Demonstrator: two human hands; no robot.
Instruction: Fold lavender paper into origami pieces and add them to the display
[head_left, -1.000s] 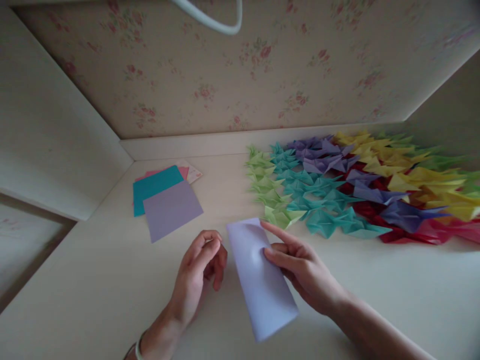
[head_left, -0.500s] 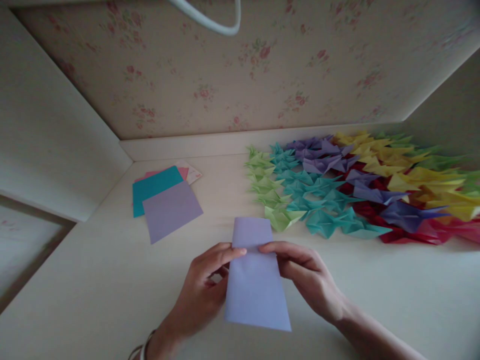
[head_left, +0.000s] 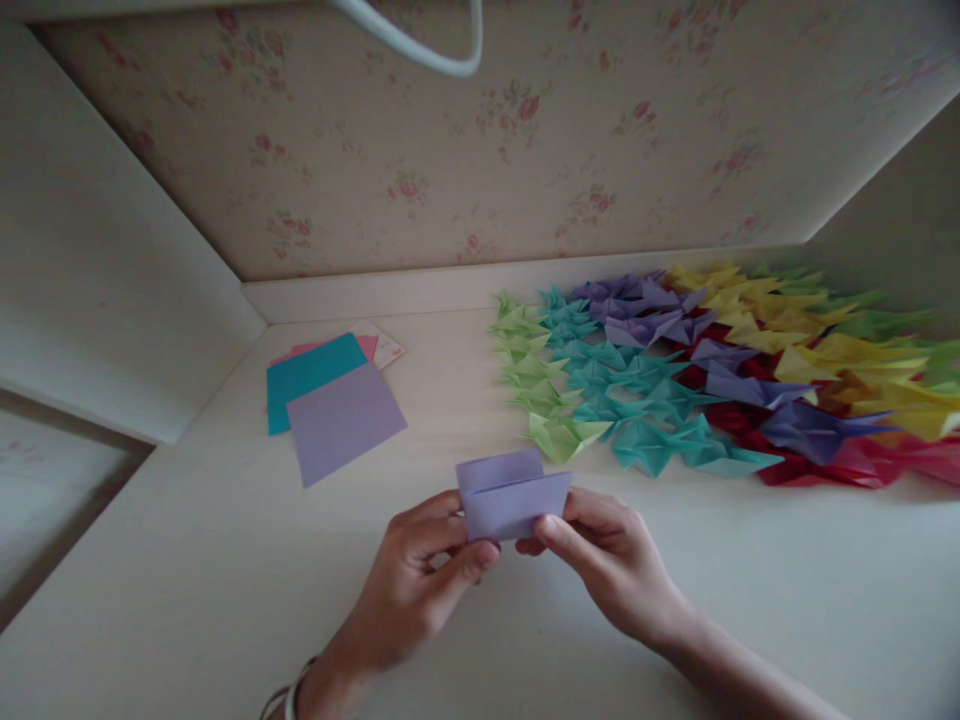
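Note:
A lavender sheet of origami paper (head_left: 514,508), doubled over across its length, is held above the table between both hands. The near flap stands in front of the far flap, with a narrow gap along the top. My left hand (head_left: 420,575) pinches its lower left corner, thumb in front and fingers behind. On the right side, my right hand (head_left: 611,555) grips the lower edge with the thumb on the front face. Fingers behind the paper are partly hidden.
Rows of folded paper cranes (head_left: 649,445) in green, teal, purple, red and yellow cover the table's right side. At left lie a flat lavender sheet (head_left: 346,425) and a teal sheet (head_left: 311,375) over pink ones. A white cable (head_left: 427,55) hangs before the flowered wall (head_left: 487,170).
The long lavender strip has been bent over, its near half brought up toward the far half. Both thumbs have moved to the front face near the fold.

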